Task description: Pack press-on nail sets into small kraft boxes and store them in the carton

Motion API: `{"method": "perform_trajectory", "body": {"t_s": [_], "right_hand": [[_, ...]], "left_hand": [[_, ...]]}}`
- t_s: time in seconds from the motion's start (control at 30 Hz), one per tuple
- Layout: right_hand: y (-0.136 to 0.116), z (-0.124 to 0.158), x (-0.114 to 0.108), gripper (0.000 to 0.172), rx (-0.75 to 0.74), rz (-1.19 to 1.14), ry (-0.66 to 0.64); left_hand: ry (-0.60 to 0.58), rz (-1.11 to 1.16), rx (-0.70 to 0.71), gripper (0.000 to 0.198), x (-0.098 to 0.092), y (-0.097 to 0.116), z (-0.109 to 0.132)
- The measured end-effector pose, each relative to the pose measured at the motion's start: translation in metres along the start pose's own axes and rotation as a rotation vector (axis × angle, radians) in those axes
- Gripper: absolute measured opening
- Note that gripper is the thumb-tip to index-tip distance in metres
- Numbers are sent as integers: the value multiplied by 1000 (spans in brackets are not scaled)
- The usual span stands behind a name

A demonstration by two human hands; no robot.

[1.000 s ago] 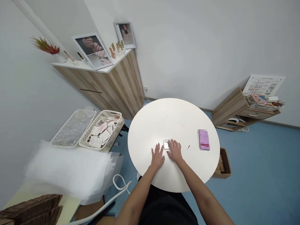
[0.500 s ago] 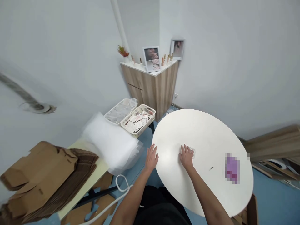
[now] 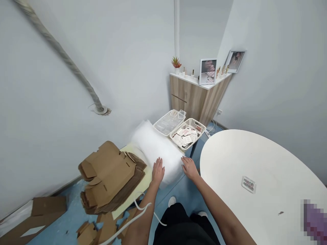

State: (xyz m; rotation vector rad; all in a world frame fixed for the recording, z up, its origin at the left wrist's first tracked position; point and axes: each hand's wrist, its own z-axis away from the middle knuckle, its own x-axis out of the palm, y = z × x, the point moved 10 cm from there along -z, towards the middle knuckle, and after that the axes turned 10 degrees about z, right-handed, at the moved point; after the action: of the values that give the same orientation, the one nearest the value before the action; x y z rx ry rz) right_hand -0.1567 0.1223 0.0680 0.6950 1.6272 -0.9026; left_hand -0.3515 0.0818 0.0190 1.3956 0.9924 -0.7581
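Observation:
A stack of white translucent sheets (image 3: 167, 153), perhaps foam or plastic, lies on the pale yellow side table (image 3: 122, 206). My left hand (image 3: 158, 172) is over the near left part of the stack, its fingers stretched out; whether it touches the sheets I cannot tell. At the stack's right corner is my right hand (image 3: 189, 166), fingers extended and holding nothing. A small clear plastic case (image 3: 248, 184) with several round reddish items inside rests on the white oval table (image 3: 230, 146), away from both hands.
Flattened cardboard boxes (image 3: 112, 173) are piled left of the sheets. Behind stand a basket of cards (image 3: 187, 136) and a basket of clear plastic pieces (image 3: 167, 123). A white cable (image 3: 133, 219) loops near my left forearm. A corner cabinet (image 3: 190, 93) stands farther back.
My view has swung left. My right hand has left the clear plastic case and moved to the sheet stack. My left hand has come from the oval table's edge to the stack.

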Motion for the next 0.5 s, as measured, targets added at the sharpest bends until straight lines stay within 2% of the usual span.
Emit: {"method": "perform_trajectory", "body": {"t_s": [0.13, 0.3, 0.4, 0.5], "right_hand": [[-43, -28, 18, 46, -43, -56, -76], [-73, -55, 31, 50, -66, -75, -106], [-85, -71, 33, 59, -68, -47, -90], [-82, -88, 24, 59, -3, -26, -15]], "left_hand": [[-110, -28, 35, 50, -8, -12, -6], [-132, 27, 61, 33, -27, -15, -21], [-78, 29, 56, 24, -47, -12, -30], [62, 39, 104, 19, -79, 5, -38]]}}
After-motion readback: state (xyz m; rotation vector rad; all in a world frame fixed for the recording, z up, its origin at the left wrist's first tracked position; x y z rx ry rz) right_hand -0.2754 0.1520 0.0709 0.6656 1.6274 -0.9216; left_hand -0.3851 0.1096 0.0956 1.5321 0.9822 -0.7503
